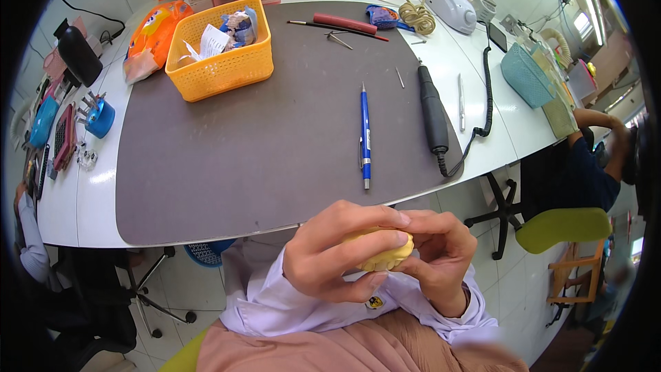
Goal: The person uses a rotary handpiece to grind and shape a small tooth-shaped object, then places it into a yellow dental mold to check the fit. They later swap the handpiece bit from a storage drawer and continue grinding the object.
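Just off the table's front edge, a small pale-yellow dental cast point(390, 257) with a bumpy, tooth-like rim is held up between both hands. My left hand point(329, 251) grips it from the left, fingers bent across its top and thumb below. From the right, the fingertips and thumb of my right hand point(444, 251) press on its side. Fingers hide much of the cast. Beyond the hands, a blue mechanical pencil point(365, 131) lies on the grey mat point(241, 145). To its right rests a black rotary handpiece point(433, 107) with a coiled cord.
A yellow basket point(224, 76) holding paper and wrapped bits stands at the mat's back left. A red stick point(344, 23) and thin tools lie at the back. A silver carving tool point(461, 102) lies beyond the handpiece. Other people sit at both sides, near a green chair point(564, 229).
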Motion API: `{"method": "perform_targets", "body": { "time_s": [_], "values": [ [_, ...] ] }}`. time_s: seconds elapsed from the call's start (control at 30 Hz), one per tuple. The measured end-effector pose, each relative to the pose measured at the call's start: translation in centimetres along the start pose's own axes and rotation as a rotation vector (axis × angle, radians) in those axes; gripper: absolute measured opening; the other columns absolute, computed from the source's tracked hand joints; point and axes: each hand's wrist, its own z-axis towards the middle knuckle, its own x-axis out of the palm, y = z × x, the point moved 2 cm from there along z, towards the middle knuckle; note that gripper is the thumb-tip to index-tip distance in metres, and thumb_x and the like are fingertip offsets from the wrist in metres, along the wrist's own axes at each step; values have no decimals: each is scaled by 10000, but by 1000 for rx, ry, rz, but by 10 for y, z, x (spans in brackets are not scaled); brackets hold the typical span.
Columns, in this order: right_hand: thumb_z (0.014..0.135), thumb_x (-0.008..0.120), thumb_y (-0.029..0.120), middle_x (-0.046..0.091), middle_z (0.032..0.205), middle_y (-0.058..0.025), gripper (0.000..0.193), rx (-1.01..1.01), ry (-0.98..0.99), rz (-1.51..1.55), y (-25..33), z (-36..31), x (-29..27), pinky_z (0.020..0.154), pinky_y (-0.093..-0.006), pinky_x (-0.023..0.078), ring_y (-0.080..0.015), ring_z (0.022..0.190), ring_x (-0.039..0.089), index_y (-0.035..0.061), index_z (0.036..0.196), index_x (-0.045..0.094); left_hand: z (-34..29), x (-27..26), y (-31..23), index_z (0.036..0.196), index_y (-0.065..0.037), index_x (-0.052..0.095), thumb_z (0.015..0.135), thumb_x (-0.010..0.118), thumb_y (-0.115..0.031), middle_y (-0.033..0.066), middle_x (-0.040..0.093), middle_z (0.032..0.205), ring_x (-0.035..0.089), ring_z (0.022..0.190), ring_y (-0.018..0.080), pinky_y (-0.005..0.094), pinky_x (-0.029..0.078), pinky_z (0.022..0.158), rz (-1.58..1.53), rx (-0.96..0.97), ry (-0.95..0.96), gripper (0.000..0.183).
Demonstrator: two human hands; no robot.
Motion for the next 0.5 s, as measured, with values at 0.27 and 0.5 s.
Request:
{"method": "perform_targets", "body": {
  "time_s": [0.27, 0.5],
  "values": [
    [693, 704, -76, 594, 1049, -206, 366, -1, 5, -4, 1, 1, 0, 786, -310, 532, -236, 929, 620, -89, 1022, 544, 0, 0, 2, 988, 25, 604, 560, 648, 10, 184, 595, 989, 589, 749, 242, 286, 476, 604, -4, 19, -4, 431],
    [697, 704, -69, 593, 1045, -208, 367, -10, 10, -22, 2, 1, 1, 778, -308, 537, -236, 926, 621, -89, 1026, 542, 0, -1, 1, 993, 25, 599, 531, 621, 15, 183, 595, 994, 585, 726, 240, 285, 473, 598, -26, -17, 3, 463]
  ]
}}
